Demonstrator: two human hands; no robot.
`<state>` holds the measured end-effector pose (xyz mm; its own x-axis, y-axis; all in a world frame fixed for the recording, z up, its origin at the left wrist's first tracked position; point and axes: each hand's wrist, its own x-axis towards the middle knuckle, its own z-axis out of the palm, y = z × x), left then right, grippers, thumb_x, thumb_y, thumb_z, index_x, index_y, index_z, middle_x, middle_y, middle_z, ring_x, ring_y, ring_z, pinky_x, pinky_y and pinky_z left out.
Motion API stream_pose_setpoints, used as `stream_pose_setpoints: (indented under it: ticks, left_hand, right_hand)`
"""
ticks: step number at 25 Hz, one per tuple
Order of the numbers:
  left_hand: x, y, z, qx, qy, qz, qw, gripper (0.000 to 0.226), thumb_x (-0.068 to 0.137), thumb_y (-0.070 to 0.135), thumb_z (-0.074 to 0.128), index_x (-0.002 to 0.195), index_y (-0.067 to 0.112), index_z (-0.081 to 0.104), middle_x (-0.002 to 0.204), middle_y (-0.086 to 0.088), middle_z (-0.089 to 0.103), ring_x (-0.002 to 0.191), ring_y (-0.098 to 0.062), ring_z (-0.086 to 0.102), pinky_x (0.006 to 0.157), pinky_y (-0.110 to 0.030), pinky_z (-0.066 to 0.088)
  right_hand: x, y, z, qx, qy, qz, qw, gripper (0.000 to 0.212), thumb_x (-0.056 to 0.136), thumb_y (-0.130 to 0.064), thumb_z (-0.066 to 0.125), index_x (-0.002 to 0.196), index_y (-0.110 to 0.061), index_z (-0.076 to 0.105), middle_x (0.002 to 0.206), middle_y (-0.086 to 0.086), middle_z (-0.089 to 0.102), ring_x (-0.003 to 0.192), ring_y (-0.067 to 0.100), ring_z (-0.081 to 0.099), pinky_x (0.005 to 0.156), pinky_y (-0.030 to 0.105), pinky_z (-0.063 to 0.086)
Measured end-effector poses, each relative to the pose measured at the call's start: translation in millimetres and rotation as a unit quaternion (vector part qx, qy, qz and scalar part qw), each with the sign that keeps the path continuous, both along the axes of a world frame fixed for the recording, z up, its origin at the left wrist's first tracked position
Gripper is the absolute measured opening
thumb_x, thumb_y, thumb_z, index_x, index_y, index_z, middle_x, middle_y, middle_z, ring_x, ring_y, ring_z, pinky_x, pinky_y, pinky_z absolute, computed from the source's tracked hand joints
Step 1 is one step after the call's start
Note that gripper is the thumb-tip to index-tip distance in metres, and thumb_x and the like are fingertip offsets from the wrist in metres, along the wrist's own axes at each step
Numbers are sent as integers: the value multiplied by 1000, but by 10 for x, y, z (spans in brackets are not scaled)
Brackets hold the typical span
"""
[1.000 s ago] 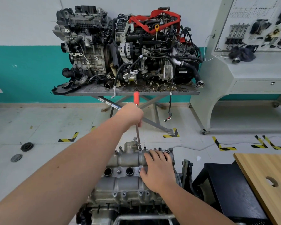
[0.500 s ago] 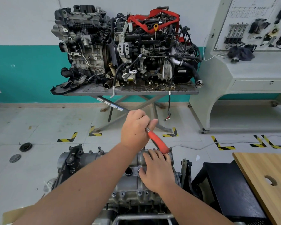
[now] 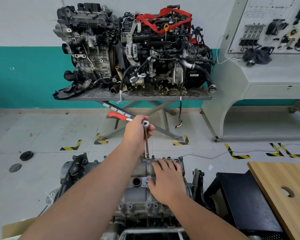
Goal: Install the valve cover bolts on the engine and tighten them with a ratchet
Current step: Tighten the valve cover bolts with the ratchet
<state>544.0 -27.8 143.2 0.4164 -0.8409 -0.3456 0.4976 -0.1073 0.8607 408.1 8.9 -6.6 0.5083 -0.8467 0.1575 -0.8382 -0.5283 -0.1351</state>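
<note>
The left hand (image 3: 137, 130) is the working grip: its fingers are curled around the head end of a ratchet (image 3: 145, 123), grasping it above the engine. The ratchet's red handle (image 3: 117, 116) sticks out to the left of the fist, roughly level. From the ratchet head a thin metal extension bar (image 3: 146, 144) drops almost straight down, and its lower tip sits on a bolt (image 3: 148, 158) at the far edge of the valve cover (image 3: 139, 193).

The right hand (image 3: 166, 182) lies flat on the right part of the valve cover, fingers spread and straight, pressing on the metal and grasping nothing. Its fingertips (image 3: 160, 161) reach close to the bolt under the extension bar.

The valve cover is grey cast metal, on top of the engine (image 3: 73, 172) directly below the camera. A round dark opening (image 3: 136, 181) shows in the cover just left of the right hand, and several small bolt heads (image 3: 148, 205) line the near edge.

To the right stand a black box (image 3: 246, 201) and a wooden bench (image 3: 284, 193) with a round hole in its top. Farther back, across a grey floor (image 3: 42, 132) marked with yellow and black tape, two more engines (image 3: 132, 49) rest on a metal bench (image 3: 139, 97) against a teal and white wall. A pale display stand (image 3: 249, 71) with mounted parts is at the far right.
</note>
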Motion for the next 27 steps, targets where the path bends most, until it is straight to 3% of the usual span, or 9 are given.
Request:
stream_pose_setpoints:
  ticks: [4,9,12,14,17,20,23,25,27]
  left_hand:
    - [173,-45,317,136,-276,-157,938,12,95,13,42,95,8,53,54,1,63,56,-17,68,77,-36,53]
    - [141,-124,499,147,-785,-249,548,22,92,-1,44,103,19,46,82,-1,58,64,-17,54,61,-33,46]
    - [-32,-29,192,-7,-892,-167,421,14,93,13,53,94,23,62,82,5,51,84,-22,54,77,-37,39]
    - [-66,8,-6,-116,-882,-77,450,22,91,31,63,76,17,71,76,1,55,82,-28,52,71,-35,39]
    - [-6,22,-227,-243,-791,43,560,43,92,40,62,62,8,64,74,-5,57,75,-27,52,65,-37,44]
    - [-87,124,-399,-245,-600,46,760,34,97,36,41,92,12,64,107,-1,59,101,-17,56,90,-34,48]
    - [-223,102,-349,-171,-202,86,960,36,105,38,33,105,21,64,101,6,71,88,-8,66,83,-26,49]
    - [-186,7,-207,-98,6,76,992,37,104,38,40,91,16,66,70,-2,70,59,-15,60,62,-24,49]
    - [-77,-53,-91,-20,26,43,999,21,98,23,49,86,11,61,52,-4,59,47,-15,51,45,-22,43]
  right_hand:
    - [6,-4,9,8,0,1,1000,58,86,-55,33,135,-28,49,143,-3,48,136,23,39,118,46,18]
    - [-4,-3,19,10,-2,1,1000,58,86,-54,33,136,-27,49,144,-3,48,136,23,39,118,47,18]
    - [7,8,22,11,-5,1,1000,55,86,-53,35,133,-27,50,141,-3,50,135,23,41,117,47,20]
    - [6,5,19,8,-11,0,1000,53,86,-52,38,130,-27,52,139,-2,52,134,24,42,117,47,22]
    - [0,5,6,-2,-16,-5,1000,53,85,-53,39,129,-26,55,136,-2,55,132,24,45,117,48,24]
    - [10,4,-6,-2,-18,-7,1000,54,86,-53,39,131,-27,54,136,-3,55,133,23,44,117,47,23]
    - [15,-4,-7,-5,-17,-6,1000,53,85,-52,40,129,-26,55,138,-2,55,134,24,44,116,47,26]
    - [11,3,-13,-8,-14,-7,1000,53,85,-53,40,128,-26,55,137,-3,55,133,23,45,116,47,27]
    - [1,5,-15,-9,-16,-5,1000,53,85,-53,40,128,-26,56,137,-3,55,132,23,45,115,47,26]
